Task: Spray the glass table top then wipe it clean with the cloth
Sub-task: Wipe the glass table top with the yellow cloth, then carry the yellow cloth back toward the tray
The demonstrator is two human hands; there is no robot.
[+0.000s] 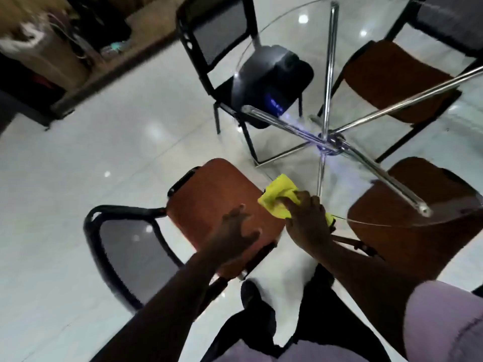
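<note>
The round glass table top (392,224) fills the upper right, with chrome legs (329,142) showing through it. My right hand (308,220) presses a crumpled yellow cloth (279,197) onto the glass near its front left edge. My left hand (237,231) hovers with spread fingers over the brown seat of the nearest chair (209,205), holding nothing. No spray bottle is visible.
Chairs ring the table: a black one (217,37) at the back left, brown-seated ones at the back right (392,77) and front right (418,244). A dark object with a blue light (277,77) shows near the glass's back left. Furniture lines the far left wall.
</note>
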